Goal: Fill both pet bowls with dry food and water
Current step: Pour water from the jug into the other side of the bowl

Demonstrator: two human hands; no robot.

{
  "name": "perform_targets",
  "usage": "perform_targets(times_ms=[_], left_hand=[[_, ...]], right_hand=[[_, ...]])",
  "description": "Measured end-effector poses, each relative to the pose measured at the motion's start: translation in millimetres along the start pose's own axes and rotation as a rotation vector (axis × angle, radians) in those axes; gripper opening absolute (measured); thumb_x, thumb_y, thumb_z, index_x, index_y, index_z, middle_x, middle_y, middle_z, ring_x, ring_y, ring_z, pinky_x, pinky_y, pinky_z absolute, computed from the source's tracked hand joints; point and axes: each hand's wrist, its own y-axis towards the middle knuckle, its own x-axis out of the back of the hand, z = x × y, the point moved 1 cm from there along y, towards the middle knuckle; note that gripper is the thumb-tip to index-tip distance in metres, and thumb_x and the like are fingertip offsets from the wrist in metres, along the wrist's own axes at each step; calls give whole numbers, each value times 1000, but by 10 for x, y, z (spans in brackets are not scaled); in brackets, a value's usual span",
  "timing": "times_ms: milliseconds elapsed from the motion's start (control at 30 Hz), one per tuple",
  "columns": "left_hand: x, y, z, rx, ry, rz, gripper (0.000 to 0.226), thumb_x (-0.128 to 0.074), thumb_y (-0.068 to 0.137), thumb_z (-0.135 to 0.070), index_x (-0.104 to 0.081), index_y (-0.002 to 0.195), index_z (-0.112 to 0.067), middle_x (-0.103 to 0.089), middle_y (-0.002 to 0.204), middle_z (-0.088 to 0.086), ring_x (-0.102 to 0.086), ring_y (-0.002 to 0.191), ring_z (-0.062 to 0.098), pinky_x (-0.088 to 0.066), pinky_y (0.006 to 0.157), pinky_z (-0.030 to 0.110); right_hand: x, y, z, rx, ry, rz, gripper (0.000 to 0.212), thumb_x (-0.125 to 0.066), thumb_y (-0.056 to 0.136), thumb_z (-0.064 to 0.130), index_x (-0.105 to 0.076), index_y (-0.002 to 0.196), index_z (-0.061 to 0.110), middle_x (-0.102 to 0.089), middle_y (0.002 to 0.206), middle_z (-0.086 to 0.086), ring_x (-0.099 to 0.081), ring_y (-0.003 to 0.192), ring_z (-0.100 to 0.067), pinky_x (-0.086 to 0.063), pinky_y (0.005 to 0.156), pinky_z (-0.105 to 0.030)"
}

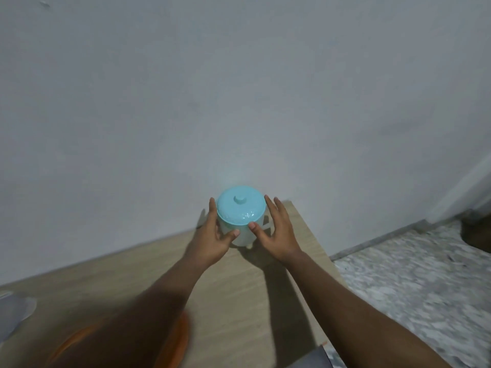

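A small white container (242,238) with a turquoise knobbed lid (241,208) stands at the far right corner of the wooden table (239,288), close to the wall. My left hand (212,235) lies against its left side and my right hand (273,229) against its right side. The fingers of both are nearly straight, and both thumbs touch the front under the lid's rim. An orange bowl (180,338) shows at the bottom left, mostly hidden by my left forearm. What the container holds is hidden.
A grey, blurred object (13,314) sits at the table's left edge. The pale wall (239,102) rises right behind the table. To the right the table ends above a speckled stone floor (411,274). A dark shape (478,232) lies on the floor at far right.
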Motion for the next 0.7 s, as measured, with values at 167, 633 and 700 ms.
perform_targets(times_ms=[167,633,700], left_hand=[[183,-313,-140,-20,158,-4,115,-73,82,-50,20,149,-51,-22,164,-9,-21,149,13,-30,119,54],[1358,-1709,67,35,252,-117,113,-67,73,-73,0,158,-38,-23,164,-5,-27,150,20,-30,121,38],[1502,-1872,244,86,241,-136,120,-59,62,-89,4,154,-45,-24,164,-5,-28,150,24,-32,120,45]], right_hand=[[112,-215,322,-6,-52,4,83,-51,84,69,-12,152,42,-1,164,9,-7,148,-11,-14,112,-31],[-458,-1097,1516,155,18,-25,71,-60,90,47,-31,150,25,-23,155,11,-14,148,-9,-23,119,-34],[-664,-1201,1609,157,3,19,70,-60,90,50,-33,150,26,-28,157,3,-18,147,-11,-24,119,-36]])
